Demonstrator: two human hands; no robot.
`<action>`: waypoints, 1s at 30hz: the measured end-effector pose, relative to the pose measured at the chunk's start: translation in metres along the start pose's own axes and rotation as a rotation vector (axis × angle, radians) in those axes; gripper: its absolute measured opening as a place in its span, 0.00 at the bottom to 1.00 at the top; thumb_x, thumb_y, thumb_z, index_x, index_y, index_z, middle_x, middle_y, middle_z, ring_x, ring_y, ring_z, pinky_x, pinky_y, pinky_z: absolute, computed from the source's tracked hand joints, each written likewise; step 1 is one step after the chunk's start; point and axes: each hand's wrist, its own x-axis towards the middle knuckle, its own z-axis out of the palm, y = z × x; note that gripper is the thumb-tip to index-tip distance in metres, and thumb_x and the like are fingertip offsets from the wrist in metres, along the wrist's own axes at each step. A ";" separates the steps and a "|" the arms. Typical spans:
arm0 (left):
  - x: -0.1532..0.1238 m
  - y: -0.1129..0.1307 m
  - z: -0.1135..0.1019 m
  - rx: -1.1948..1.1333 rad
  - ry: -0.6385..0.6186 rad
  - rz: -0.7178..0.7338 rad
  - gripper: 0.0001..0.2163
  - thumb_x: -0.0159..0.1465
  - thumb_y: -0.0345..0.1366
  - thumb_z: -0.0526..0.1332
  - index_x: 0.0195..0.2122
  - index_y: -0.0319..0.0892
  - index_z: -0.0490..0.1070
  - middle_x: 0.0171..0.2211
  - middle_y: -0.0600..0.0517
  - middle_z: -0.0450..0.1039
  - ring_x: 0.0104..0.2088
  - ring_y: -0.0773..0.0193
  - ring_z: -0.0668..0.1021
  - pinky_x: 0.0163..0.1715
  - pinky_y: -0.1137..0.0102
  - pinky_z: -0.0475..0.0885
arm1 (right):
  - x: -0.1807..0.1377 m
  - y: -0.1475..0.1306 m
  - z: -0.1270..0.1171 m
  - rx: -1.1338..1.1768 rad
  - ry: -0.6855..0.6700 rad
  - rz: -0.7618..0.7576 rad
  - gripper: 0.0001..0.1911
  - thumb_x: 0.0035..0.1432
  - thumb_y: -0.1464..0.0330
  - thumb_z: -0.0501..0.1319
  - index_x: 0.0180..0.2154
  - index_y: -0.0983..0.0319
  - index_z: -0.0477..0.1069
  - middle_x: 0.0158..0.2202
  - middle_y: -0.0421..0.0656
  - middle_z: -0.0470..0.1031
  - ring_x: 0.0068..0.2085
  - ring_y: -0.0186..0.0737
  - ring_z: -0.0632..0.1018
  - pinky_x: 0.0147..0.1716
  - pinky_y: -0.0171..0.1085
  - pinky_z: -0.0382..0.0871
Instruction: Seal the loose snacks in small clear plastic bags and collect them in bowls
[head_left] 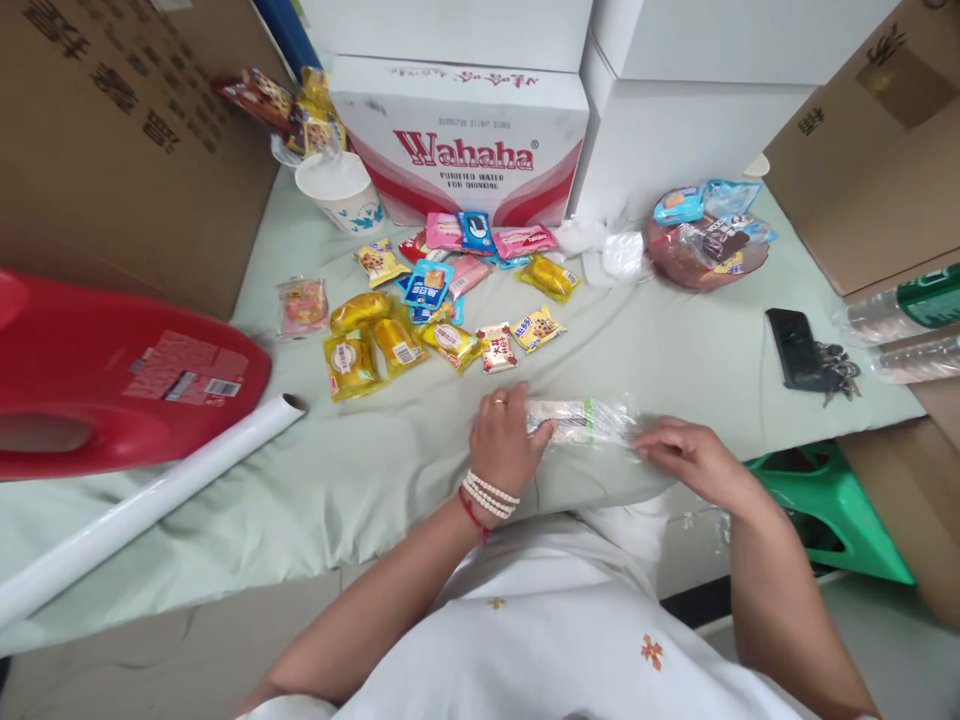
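A clear plastic bag (581,421) with a green stripe lies flat near the front edge of the cloth-covered table (375,470). My left hand (504,440), wearing a ring and bead bracelets, has its fingers curled on the bag's left end. My right hand (694,458) pinches the bag's right end. Beyond the bag, several small wrapped snack packets (442,315) in yellow, pink and blue lie scattered on the cloth.
A red plastic jug (112,380) and a white roll (150,500) lie at the left. A Wahaha carton (461,140) and paper cup (341,195) stand at the back. A snack-filled bag (705,240), phone with keys (799,350), bottles (907,320) and green stool (832,500) are right.
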 end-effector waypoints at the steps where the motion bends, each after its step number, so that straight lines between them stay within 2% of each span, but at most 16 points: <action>1: 0.002 -0.002 0.000 0.002 0.021 -0.006 0.28 0.61 0.49 0.69 0.60 0.42 0.70 0.51 0.39 0.73 0.51 0.42 0.74 0.47 0.56 0.71 | -0.004 0.006 -0.003 0.018 -0.013 0.033 0.17 0.67 0.54 0.60 0.40 0.56 0.81 0.39 0.46 0.78 0.38 0.44 0.79 0.39 0.42 0.75; 3: 0.005 -0.005 0.002 0.003 0.036 -0.007 0.28 0.58 0.51 0.71 0.56 0.42 0.73 0.54 0.37 0.70 0.56 0.38 0.70 0.51 0.50 0.69 | -0.004 0.017 -0.002 -0.016 0.120 0.113 0.21 0.67 0.50 0.58 0.45 0.57 0.80 0.44 0.48 0.78 0.43 0.47 0.79 0.44 0.46 0.75; 5: 0.008 -0.009 0.003 -0.014 0.029 0.009 0.23 0.57 0.50 0.72 0.48 0.43 0.77 0.56 0.37 0.68 0.59 0.37 0.67 0.54 0.47 0.68 | 0.007 0.023 0.007 -0.136 0.331 0.175 0.26 0.65 0.47 0.59 0.53 0.58 0.76 0.52 0.53 0.75 0.52 0.54 0.75 0.53 0.54 0.71; 6: 0.009 -0.010 0.004 -0.028 0.023 0.018 0.20 0.56 0.50 0.72 0.45 0.43 0.78 0.57 0.38 0.67 0.60 0.38 0.67 0.55 0.47 0.67 | 0.014 0.024 0.014 -0.203 0.385 0.179 0.29 0.62 0.46 0.62 0.55 0.59 0.75 0.55 0.55 0.73 0.57 0.58 0.72 0.57 0.58 0.68; 7: 0.010 -0.012 0.004 -0.041 0.017 0.025 0.18 0.56 0.48 0.73 0.41 0.43 0.77 0.57 0.38 0.67 0.61 0.38 0.67 0.55 0.47 0.67 | 0.022 0.023 0.021 -0.256 0.393 0.157 0.29 0.59 0.47 0.65 0.54 0.59 0.75 0.58 0.56 0.71 0.60 0.60 0.69 0.59 0.61 0.64; 9: 0.011 -0.013 0.003 -0.070 0.004 0.052 0.15 0.54 0.46 0.73 0.36 0.43 0.76 0.54 0.40 0.68 0.60 0.40 0.68 0.55 0.49 0.68 | 0.035 0.015 0.032 -0.274 0.361 0.066 0.22 0.57 0.51 0.67 0.46 0.59 0.77 0.60 0.56 0.69 0.64 0.61 0.65 0.62 0.62 0.61; 11: 0.010 -0.012 -0.001 -0.100 -0.022 0.105 0.14 0.53 0.44 0.73 0.32 0.43 0.73 0.49 0.42 0.71 0.55 0.44 0.72 0.52 0.54 0.69 | 0.039 0.001 0.040 -0.174 0.358 -0.009 0.12 0.61 0.57 0.65 0.38 0.59 0.74 0.58 0.52 0.71 0.60 0.55 0.70 0.59 0.56 0.66; 14: 0.007 -0.007 -0.007 -0.135 -0.105 0.130 0.12 0.57 0.42 0.69 0.30 0.45 0.67 0.35 0.49 0.71 0.39 0.54 0.76 0.40 0.64 0.70 | 0.034 -0.029 0.050 -0.025 0.412 -0.059 0.06 0.66 0.64 0.59 0.36 0.58 0.71 0.46 0.47 0.76 0.46 0.44 0.78 0.47 0.43 0.74; 16: 0.004 -0.001 -0.009 -0.159 -0.150 0.069 0.12 0.59 0.42 0.67 0.30 0.46 0.64 0.27 0.53 0.68 0.31 0.57 0.75 0.32 0.67 0.66 | 0.029 -0.049 0.062 -0.068 0.394 -0.141 0.07 0.68 0.68 0.55 0.39 0.58 0.73 0.43 0.46 0.77 0.44 0.43 0.78 0.44 0.41 0.75; 18: 0.001 0.005 -0.006 -0.194 -0.141 -0.013 0.11 0.60 0.40 0.65 0.33 0.47 0.62 0.25 0.55 0.67 0.29 0.57 0.75 0.30 0.67 0.64 | 0.028 -0.063 0.080 -0.164 0.361 -0.237 0.13 0.68 0.72 0.52 0.45 0.57 0.75 0.46 0.48 0.77 0.47 0.46 0.77 0.47 0.44 0.75; 21: -0.003 0.007 0.002 -0.291 -0.067 -0.081 0.09 0.61 0.34 0.62 0.39 0.46 0.61 0.30 0.53 0.72 0.32 0.55 0.79 0.33 0.66 0.67 | 0.030 -0.071 0.109 -0.214 0.383 -0.302 0.20 0.69 0.73 0.50 0.57 0.59 0.71 0.54 0.53 0.75 0.55 0.51 0.75 0.55 0.52 0.73; 23: -0.006 0.007 0.005 -0.395 -0.030 -0.099 0.07 0.64 0.32 0.58 0.41 0.46 0.61 0.35 0.50 0.75 0.36 0.55 0.80 0.37 0.65 0.70 | 0.031 -0.070 0.123 -0.188 0.388 -0.342 0.26 0.69 0.72 0.51 0.66 0.60 0.62 0.62 0.56 0.69 0.63 0.54 0.69 0.62 0.58 0.67; 25: -0.009 0.006 0.004 -0.520 -0.029 -0.120 0.02 0.67 0.34 0.54 0.40 0.46 0.62 0.37 0.48 0.77 0.39 0.55 0.81 0.40 0.63 0.72 | 0.031 -0.068 0.131 -0.172 0.345 -0.409 0.35 0.68 0.69 0.55 0.73 0.61 0.49 0.69 0.58 0.58 0.71 0.57 0.60 0.66 0.64 0.60; 27: -0.014 0.009 -0.002 -0.637 -0.061 -0.127 0.06 0.70 0.40 0.52 0.40 0.45 0.64 0.38 0.46 0.78 0.40 0.54 0.81 0.41 0.62 0.74 | 0.029 -0.066 0.132 -0.172 0.316 -0.463 0.42 0.66 0.67 0.57 0.75 0.59 0.41 0.73 0.58 0.51 0.74 0.60 0.53 0.67 0.67 0.57; 28: -0.017 0.011 -0.006 -0.690 -0.087 -0.103 0.09 0.71 0.43 0.51 0.42 0.45 0.65 0.40 0.46 0.79 0.41 0.54 0.82 0.42 0.61 0.75 | 0.029 -0.066 0.130 -0.168 0.322 -0.465 0.42 0.66 0.68 0.57 0.75 0.58 0.40 0.73 0.57 0.50 0.74 0.59 0.52 0.67 0.67 0.57; 30: -0.021 0.015 -0.016 -0.783 -0.142 -0.003 0.14 0.71 0.47 0.52 0.47 0.44 0.68 0.45 0.44 0.80 0.44 0.55 0.82 0.46 0.62 0.76 | 0.027 -0.065 0.123 -0.127 0.371 -0.421 0.37 0.68 0.71 0.53 0.74 0.55 0.45 0.71 0.55 0.56 0.73 0.55 0.58 0.67 0.63 0.60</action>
